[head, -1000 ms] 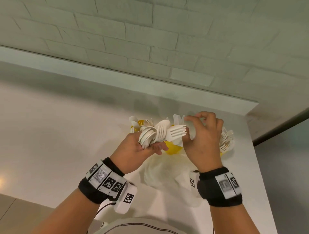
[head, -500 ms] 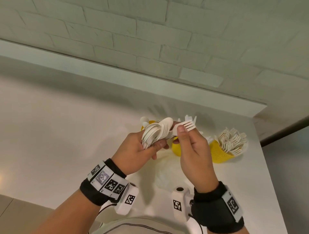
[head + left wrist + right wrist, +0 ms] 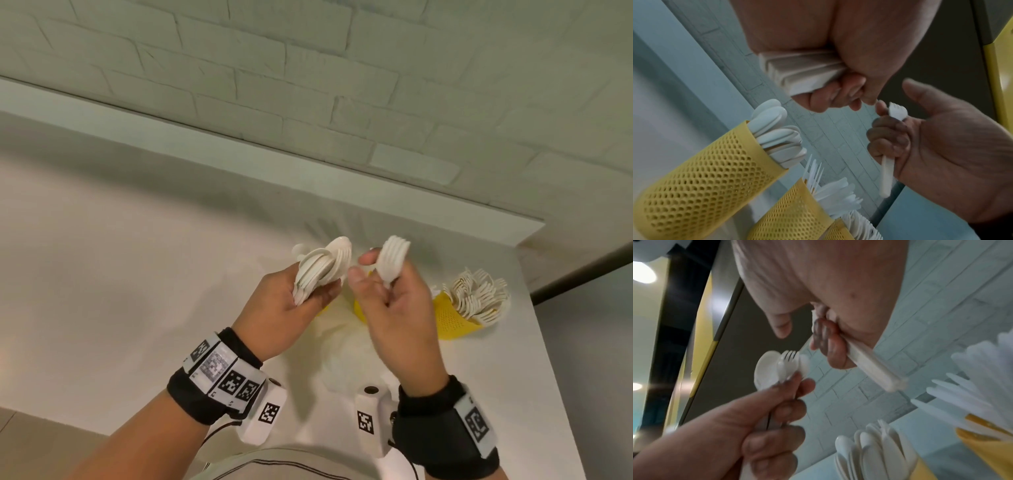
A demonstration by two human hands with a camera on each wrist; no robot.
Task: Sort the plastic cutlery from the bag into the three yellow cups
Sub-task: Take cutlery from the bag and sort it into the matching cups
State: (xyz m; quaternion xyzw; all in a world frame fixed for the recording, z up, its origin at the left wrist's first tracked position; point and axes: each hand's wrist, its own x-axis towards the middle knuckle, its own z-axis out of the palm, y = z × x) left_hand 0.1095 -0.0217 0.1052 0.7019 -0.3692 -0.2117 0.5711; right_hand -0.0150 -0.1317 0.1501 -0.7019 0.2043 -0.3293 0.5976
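Note:
My left hand (image 3: 308, 294) grips a bundle of white spoons (image 3: 323, 265) by the handles; the right wrist view shows a fork (image 3: 787, 363) among them. Just to its right, my right hand (image 3: 380, 284) curls round the handle of a white fork (image 3: 394, 260), tines up, palm toward me. Three yellow mesh cups stand behind the hands. The right cup (image 3: 457, 320) holds forks (image 3: 476, 294). The middle cup (image 3: 359, 310) is mostly hidden. The left cup (image 3: 715, 175) holds spoons (image 3: 774, 129), and the cup beside it (image 3: 793, 211) holds knives.
A crumpled clear plastic bag (image 3: 349, 359) lies on the white counter (image 3: 137, 274) below my hands. A brick wall with a ledge (image 3: 239, 144) runs along the back. The counter's right edge (image 3: 548, 342) lies just past the fork cup.
My right hand came back from the fork cup, took a fork from the left hand's bundle and drew it away to the right. The left hand has kept its bundle.

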